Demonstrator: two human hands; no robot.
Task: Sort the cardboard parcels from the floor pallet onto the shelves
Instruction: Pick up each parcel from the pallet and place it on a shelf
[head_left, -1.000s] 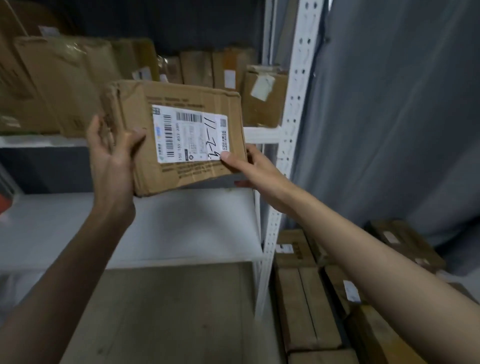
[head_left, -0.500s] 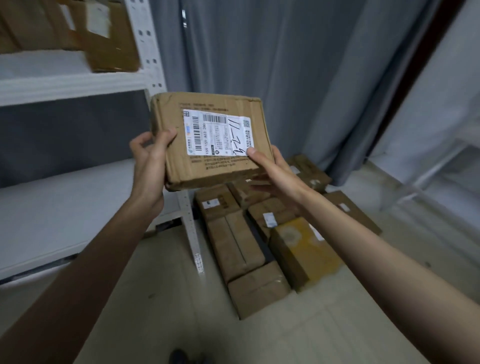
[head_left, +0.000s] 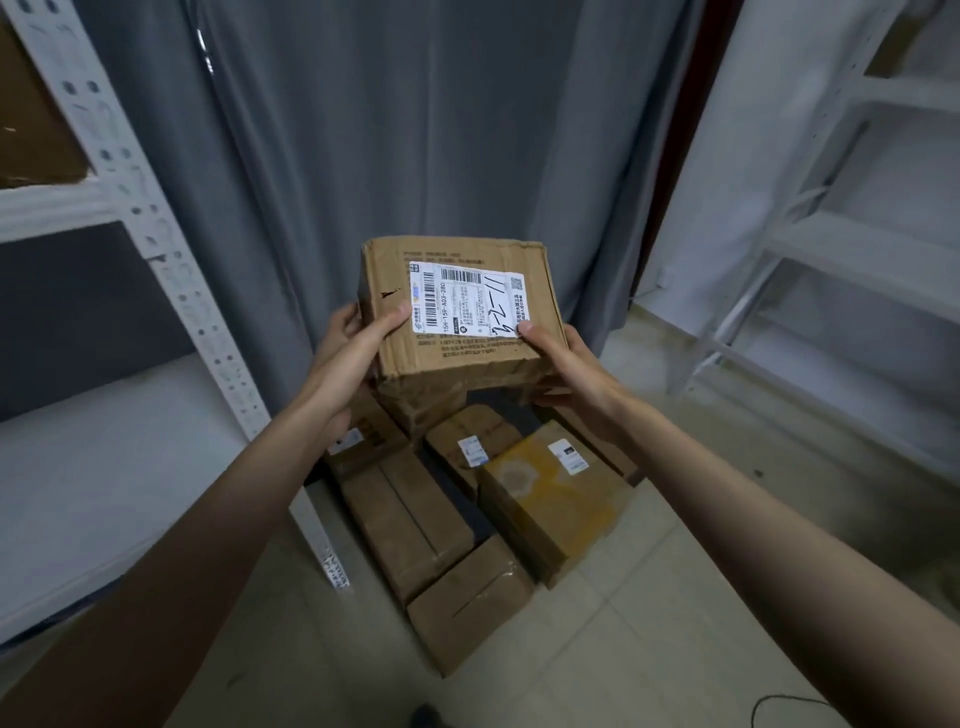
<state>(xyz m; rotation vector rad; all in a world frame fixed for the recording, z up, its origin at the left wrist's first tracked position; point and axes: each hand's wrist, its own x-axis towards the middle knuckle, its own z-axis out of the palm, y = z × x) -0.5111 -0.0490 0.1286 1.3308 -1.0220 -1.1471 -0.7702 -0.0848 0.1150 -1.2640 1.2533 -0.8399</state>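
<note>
A worn cardboard parcel (head_left: 457, 358) with a white shipping label marked "11-24" by hand is held up in mid-air, in front of a grey curtain. My left hand (head_left: 353, 353) grips its left side, thumb on the top face. My right hand (head_left: 566, 364) grips its lower right corner, thumb beside the label. Below it, several more cardboard parcels (head_left: 415, 519) lie on the dark floor pallet (head_left: 483, 522), one of them yellowish (head_left: 550, 499). White shelving (head_left: 93, 467) stands at the left, with its lower shelf bare.
A white perforated shelf post (head_left: 208, 332) rises between the left shelf and the parcels. A second white shelf rack (head_left: 841, 249) stands at the right. Another cardboard box (head_left: 31, 124) sits on the upper left shelf. Pale tiled floor (head_left: 623, 649) lies in front.
The view has swung right, away from the left shelves toward the curtain and the right rack. The parcel stayed in both hands and now sits lower and centred over the floor pile.
</note>
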